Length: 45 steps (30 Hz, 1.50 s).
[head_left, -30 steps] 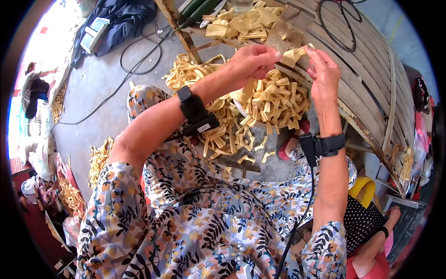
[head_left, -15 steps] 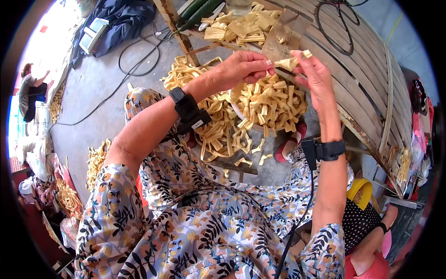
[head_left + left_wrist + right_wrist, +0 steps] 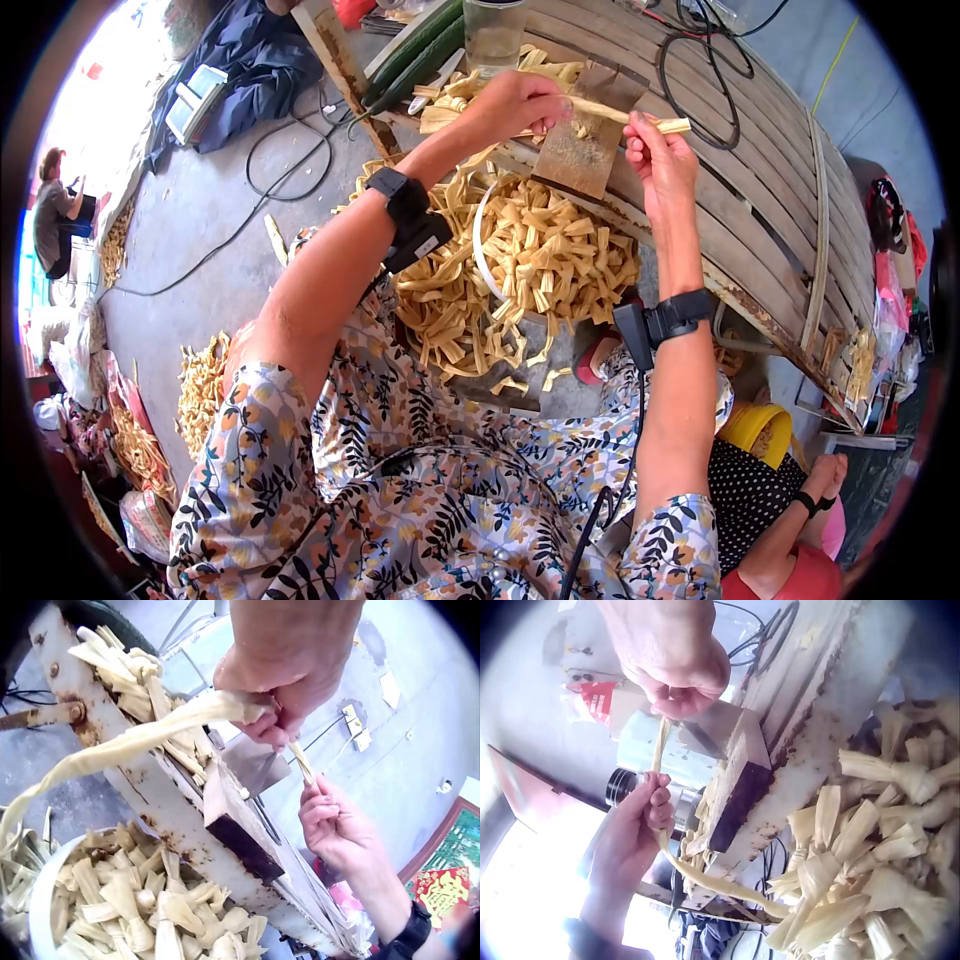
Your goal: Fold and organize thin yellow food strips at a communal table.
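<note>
A pale yellow strip that looks like tofu skin (image 3: 608, 112) is stretched between both hands, above a small wooden board. My left hand (image 3: 515, 105) grips it, and a long tail of the strip (image 3: 135, 742) hangs down from that hand in the left wrist view. My right hand (image 3: 662, 165) pinches the strip between thumb and fingers, with a short end sticking out past them. Below the hands, a white-rimmed tub (image 3: 484, 240) is heaped with knotted strips (image 3: 565, 245). Loose long strips (image 3: 440, 300) lie to its left.
The wooden board (image 3: 585, 150) lies at the edge of a slatted table (image 3: 760, 210) with a rusty frame. Cucumbers (image 3: 415, 60), a glass jar (image 3: 494, 35) and more flat strips (image 3: 440, 115) lie near it. A black cable (image 3: 735, 120) coils across the slats. Another person's arm (image 3: 790, 530) shows at lower right.
Both hands have moved farther forward over the board. The piece between them looked short and bunched before; now a narrow, straight length spans the gap. The head view has shifted slightly.
</note>
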Each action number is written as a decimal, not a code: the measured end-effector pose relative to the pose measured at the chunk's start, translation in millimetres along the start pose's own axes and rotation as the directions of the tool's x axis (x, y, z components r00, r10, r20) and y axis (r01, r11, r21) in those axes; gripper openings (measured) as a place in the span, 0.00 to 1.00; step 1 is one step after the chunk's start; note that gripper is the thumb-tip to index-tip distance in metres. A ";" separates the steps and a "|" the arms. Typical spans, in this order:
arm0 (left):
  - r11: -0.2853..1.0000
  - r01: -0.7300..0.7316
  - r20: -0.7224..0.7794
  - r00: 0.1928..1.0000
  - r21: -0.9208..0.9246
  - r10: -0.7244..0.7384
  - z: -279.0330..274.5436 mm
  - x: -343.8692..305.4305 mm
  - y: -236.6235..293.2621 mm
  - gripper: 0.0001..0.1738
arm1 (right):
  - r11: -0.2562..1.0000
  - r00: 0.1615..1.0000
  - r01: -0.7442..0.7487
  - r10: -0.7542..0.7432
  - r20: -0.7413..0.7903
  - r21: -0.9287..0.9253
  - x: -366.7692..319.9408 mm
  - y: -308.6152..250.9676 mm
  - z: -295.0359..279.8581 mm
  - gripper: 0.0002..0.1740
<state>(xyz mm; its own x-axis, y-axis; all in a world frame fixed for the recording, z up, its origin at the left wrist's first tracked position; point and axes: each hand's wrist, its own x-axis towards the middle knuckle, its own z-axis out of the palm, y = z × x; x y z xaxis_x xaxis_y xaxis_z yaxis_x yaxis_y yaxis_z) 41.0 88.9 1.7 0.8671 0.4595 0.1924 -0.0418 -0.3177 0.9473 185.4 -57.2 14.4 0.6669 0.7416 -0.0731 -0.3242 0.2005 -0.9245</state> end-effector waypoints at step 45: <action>0.735 -0.330 0.291 0.938 0.593 0.186 51.8 -69.1 48.0 0.09 | 0.687 0.980 0.044 0.112 0.165 -0.726 -68.7 -11.4 12.1 0.14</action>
<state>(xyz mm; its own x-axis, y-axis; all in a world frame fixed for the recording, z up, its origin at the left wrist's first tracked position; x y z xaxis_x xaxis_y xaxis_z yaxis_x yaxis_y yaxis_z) 4.8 -1.1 20.6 0.9505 0.1305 0.2818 -0.0222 -0.8766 0.4806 135.2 -102.7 34.5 0.5064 0.8549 -0.1130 0.2937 -0.2942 -0.9095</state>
